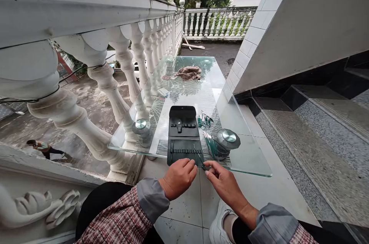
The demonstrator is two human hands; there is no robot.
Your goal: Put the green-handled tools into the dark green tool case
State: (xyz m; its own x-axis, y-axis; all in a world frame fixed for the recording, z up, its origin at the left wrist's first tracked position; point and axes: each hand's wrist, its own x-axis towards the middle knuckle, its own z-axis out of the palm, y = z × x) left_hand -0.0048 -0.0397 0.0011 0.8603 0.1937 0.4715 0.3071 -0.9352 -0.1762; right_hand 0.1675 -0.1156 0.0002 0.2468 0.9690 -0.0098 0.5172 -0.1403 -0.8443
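**Right hand [223, 187] pinching slim steel implement [201, 163] at open black tool roll [184, 148] on glass worktop [248, 161].**
Right fingers [210, 168] closed on the light, stiff shank, the sound hold; left hand [178, 178] alongside, grip unclear. Roll soft; glass slippery.

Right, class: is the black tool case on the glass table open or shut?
Open: the black tool case lies unfolded flat on the glass table, both inner panels showing their tool loops.

Black tool case [183, 132], lying open — slim steel tool [196, 158], lower edge
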